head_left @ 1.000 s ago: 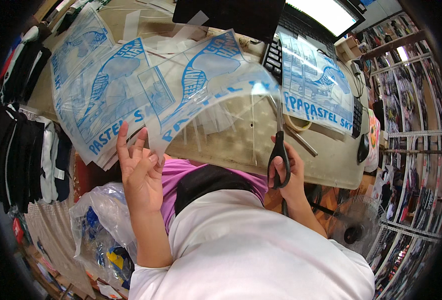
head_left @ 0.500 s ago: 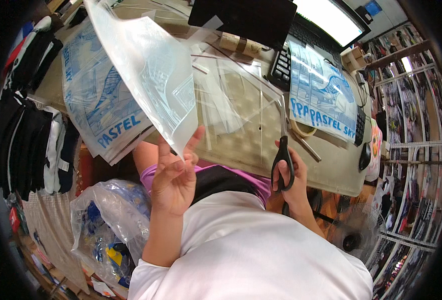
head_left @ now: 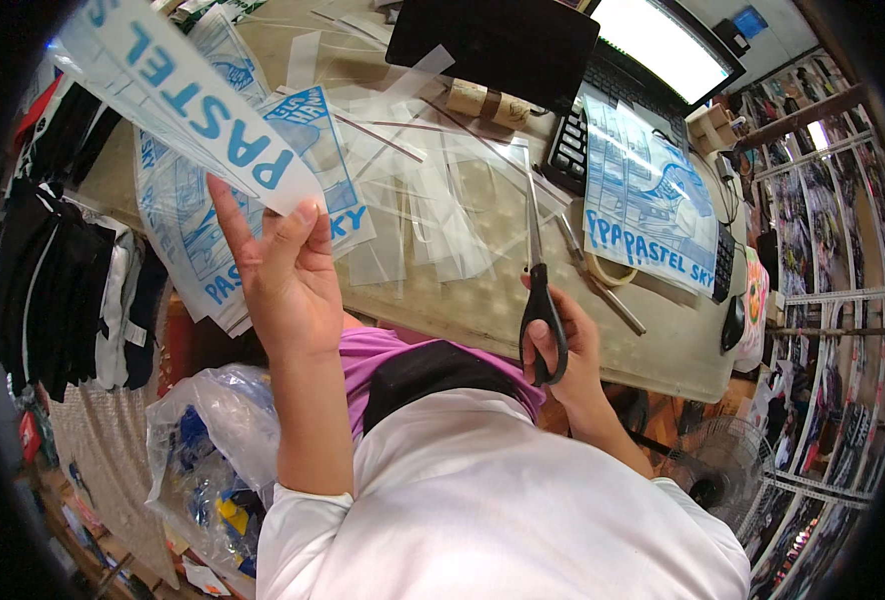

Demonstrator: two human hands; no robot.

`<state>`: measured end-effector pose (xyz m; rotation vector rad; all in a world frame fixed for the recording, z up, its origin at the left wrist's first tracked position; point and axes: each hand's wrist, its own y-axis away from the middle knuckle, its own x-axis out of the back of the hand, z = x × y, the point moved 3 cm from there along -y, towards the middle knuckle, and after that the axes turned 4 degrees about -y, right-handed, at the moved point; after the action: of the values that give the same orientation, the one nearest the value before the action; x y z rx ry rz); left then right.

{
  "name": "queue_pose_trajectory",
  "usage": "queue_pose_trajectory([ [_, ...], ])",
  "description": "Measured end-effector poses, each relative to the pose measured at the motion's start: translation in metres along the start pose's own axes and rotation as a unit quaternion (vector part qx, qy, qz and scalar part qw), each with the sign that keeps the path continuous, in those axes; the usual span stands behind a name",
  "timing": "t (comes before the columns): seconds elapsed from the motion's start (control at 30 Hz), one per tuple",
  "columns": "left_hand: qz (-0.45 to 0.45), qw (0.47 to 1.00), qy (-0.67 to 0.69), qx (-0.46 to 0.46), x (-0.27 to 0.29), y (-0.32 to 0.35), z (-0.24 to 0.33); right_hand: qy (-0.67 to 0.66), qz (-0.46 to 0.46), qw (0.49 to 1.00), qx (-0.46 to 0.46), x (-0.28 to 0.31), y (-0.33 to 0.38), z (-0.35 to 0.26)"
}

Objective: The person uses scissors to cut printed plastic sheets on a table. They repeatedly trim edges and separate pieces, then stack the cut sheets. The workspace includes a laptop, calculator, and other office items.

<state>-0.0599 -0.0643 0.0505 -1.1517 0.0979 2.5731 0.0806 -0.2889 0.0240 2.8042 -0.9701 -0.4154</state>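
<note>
The left hand (head_left: 281, 268) was raised above the left part of the tabletop (head_left: 678, 345), thumb and fingertips pinched on the lower end of a clear printed plastic bag (head_left: 188, 115) that ran up and left toward the top left of the view; the remaining fingers stood upright and close together behind the film. The right hand (head_left: 566, 345) sat at the near edge of the tabletop, fingers curled through the black handles of a pair of scissors (head_left: 538, 270); the blades pointed away from the person and lay close together, and whether they touched the sheets could not be told. A stack of printed bags (head_left: 213, 240) overhung the left edge of the tabletop below the raised bag. Loose clear plastic sheets (head_left: 433, 205) covered the middle. A second printed stack (head_left: 648, 205) lay toward the right edge, partly over a keyboard (head_left: 573, 150). Bare tabletop showed only along the near right corner, beside a computer mouse (head_left: 733, 322). A dark laptop (head_left: 493, 45) stood at the far edge.
</note>
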Motion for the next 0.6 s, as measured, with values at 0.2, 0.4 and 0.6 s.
queue_pose_trajectory([
  [0.2, 0.101, 0.986, -0.114, -0.065, 0.013, 0.025, -0.013, -0.01, -0.05, 0.997, -0.064, -0.023, -0.005, 0.008],
  [0.4, 0.092, 0.988, -0.117, -0.043, 0.025, 0.031, -0.032, 0.009, -0.085, 0.991, -0.102, -0.037, -0.007, 0.008],
  [0.6, 0.05, 0.995, -0.086, 0.012, 0.021, 0.03, -0.052, -0.002, -0.098, 0.989, -0.113, -0.042, -0.007, 0.015],
])
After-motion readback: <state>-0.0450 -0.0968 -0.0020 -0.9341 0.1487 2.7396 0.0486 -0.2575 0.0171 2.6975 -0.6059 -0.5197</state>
